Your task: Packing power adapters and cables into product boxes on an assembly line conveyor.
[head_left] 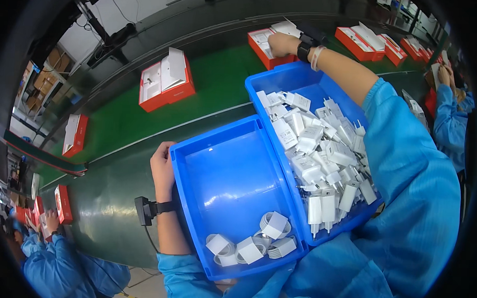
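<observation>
My right hand (281, 44) reaches across to an opened red box (259, 49) on the green belt. Its fingers curl down into the box, and whatever they hold is hidden. At the far left corner of a blue bin (222, 169), my left hand (163, 165) has its fingers closed round the wall. In the near end of that bin lie several coiled white cables (249, 249) with paper bands. A second blue bin (335, 81), beneath my right arm, holds a heap of white charger plugs (312, 138).
More red boxes with raised lids stand along the green belt (119, 113), one box (167, 81) left of my right hand. Co-workers in blue sleeves sit at the left (56, 263) and right (450, 111). A dark metal rail (44, 155) crosses at left.
</observation>
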A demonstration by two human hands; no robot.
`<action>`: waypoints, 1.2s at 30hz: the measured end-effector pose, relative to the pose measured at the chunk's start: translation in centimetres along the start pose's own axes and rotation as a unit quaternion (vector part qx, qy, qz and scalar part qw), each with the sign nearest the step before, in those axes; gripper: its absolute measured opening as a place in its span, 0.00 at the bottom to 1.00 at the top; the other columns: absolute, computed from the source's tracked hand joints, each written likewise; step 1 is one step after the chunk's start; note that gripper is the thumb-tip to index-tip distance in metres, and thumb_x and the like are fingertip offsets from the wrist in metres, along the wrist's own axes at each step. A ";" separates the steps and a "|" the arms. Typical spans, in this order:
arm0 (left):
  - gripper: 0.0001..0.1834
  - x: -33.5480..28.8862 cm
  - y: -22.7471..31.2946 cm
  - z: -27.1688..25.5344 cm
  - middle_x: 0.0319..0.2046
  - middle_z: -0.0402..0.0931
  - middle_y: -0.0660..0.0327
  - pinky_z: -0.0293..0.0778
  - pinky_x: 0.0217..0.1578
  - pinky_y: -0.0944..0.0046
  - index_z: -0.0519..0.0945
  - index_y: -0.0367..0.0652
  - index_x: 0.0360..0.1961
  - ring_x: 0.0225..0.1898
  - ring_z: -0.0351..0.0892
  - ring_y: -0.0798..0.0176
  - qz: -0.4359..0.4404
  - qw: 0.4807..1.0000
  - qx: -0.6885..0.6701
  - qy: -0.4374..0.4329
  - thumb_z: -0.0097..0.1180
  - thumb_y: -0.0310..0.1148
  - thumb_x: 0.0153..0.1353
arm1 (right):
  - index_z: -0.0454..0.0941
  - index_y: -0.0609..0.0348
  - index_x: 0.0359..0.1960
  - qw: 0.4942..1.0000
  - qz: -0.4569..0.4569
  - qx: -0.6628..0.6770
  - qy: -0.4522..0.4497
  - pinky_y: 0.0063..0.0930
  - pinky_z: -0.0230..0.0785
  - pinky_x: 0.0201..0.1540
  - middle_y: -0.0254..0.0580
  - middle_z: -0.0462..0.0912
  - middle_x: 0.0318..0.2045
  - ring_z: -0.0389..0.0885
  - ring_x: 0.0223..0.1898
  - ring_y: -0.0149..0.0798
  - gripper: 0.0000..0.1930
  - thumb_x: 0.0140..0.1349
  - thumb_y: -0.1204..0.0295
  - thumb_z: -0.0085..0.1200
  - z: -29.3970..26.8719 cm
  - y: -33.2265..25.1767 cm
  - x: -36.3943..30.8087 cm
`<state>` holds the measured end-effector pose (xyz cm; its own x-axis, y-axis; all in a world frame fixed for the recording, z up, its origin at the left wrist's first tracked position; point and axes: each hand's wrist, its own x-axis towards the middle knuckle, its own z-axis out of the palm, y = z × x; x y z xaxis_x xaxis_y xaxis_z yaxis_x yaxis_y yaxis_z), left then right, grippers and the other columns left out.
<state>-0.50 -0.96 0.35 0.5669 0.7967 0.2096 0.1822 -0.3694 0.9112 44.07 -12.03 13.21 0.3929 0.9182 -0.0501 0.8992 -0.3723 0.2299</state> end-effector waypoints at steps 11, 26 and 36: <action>0.08 0.0 -0.4 -0.7 0.26 0.79 0.63 0.71 0.32 0.72 0.80 0.33 0.37 0.29 0.74 0.74 -0.029 0.999 0.015 0.001 0.51 0.27 0.66 | 0.76 0.62 0.47 0.970 -0.097 0.075 -0.210 0.40 0.76 0.41 0.47 0.86 0.36 0.84 0.39 0.49 0.28 0.49 0.55 0.65 -4.1 -3.2 -13.9; 0.11 -0.2 -0.2 -0.5 0.26 0.79 0.53 0.74 0.32 0.58 0.83 0.42 0.36 0.27 0.79 0.54 0.026 0.992 0.115 0.050 0.53 0.36 0.63 | 0.76 0.66 0.52 0.827 -0.167 0.514 -0.156 0.21 0.75 0.43 0.37 0.82 0.42 0.80 0.41 0.26 0.24 0.50 0.81 0.65 -9.4 -2.5 -13.4; 0.11 -0.1 0.5 0.0 0.27 0.81 0.53 0.74 0.33 0.54 0.83 0.42 0.33 0.30 0.80 0.48 0.043 0.988 0.139 0.058 0.53 0.37 0.62 | 0.65 0.58 0.60 0.566 -0.180 0.783 -0.183 0.19 0.81 0.40 0.38 0.80 0.41 0.84 0.38 0.32 0.29 0.60 0.70 0.65 -7.6 -8.4 -7.7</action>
<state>-0.45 -1.28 0.77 0.4975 0.7998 0.3359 0.3596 -0.5425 0.7592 32.04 -14.99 19.11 -0.1135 0.9900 -0.0833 -0.1111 -0.0959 -0.9892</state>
